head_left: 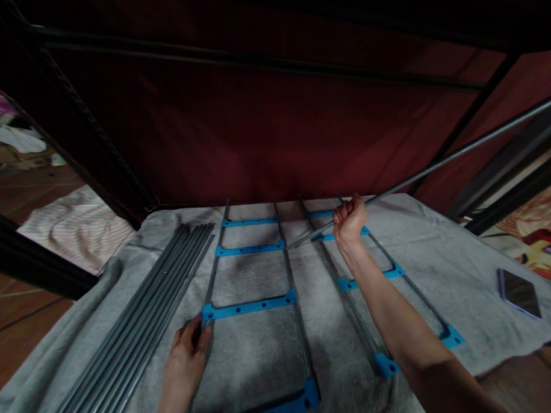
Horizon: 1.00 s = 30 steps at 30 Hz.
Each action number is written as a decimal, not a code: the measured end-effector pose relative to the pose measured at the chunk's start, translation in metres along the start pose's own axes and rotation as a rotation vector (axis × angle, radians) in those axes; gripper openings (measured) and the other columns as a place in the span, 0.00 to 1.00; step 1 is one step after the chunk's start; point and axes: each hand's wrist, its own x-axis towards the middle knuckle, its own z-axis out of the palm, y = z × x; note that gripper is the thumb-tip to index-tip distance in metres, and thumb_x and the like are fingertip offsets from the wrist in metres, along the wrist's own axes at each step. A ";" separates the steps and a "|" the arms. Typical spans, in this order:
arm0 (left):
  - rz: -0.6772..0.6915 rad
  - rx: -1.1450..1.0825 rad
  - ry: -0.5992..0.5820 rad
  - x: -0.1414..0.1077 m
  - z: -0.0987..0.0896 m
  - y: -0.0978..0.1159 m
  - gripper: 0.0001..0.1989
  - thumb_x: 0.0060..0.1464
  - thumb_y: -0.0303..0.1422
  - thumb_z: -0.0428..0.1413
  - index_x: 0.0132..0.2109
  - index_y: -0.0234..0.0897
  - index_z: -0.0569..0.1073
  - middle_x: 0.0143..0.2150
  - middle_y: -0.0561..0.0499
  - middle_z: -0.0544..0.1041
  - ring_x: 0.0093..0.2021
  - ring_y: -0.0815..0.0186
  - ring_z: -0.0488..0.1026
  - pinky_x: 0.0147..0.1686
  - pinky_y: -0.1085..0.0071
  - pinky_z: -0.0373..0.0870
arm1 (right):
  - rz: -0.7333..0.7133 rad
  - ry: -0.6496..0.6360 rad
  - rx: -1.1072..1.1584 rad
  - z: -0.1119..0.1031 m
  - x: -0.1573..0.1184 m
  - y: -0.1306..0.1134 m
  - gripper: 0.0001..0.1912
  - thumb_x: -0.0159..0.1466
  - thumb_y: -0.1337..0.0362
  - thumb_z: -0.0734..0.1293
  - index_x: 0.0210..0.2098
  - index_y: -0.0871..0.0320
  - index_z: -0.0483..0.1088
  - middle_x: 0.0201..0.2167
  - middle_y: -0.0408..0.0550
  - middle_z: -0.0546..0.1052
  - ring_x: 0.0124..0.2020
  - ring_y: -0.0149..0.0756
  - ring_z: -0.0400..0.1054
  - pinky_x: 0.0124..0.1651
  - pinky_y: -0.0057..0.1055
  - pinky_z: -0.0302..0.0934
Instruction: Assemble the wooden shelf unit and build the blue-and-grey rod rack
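your right arm reaches forward across the surface (467, 272), its bare forearm (390, 302) slanting up and leftward to a slightly bent wrist (349, 245). your right hand (351, 221) is clenched in a fist, fingers folded tightly in, and shows near the surface's far edge. your left hand (185, 357) is lower and nearer to you, closer to the surface's left edge than its right. its fingers curl forward and inward, a dark gap showing between them and the bent thumb; how firmly they press, you cannot tell here.
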 end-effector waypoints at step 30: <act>0.043 0.147 0.012 0.002 0.018 -0.011 0.28 0.61 0.48 0.42 0.58 0.39 0.72 0.55 0.42 0.74 0.56 0.52 0.73 0.55 0.57 0.72 | 0.127 -0.446 -0.235 0.083 -0.006 0.082 0.34 0.58 0.42 0.70 0.15 0.53 0.46 0.11 0.32 0.48 0.12 0.22 0.41 0.15 0.25 0.36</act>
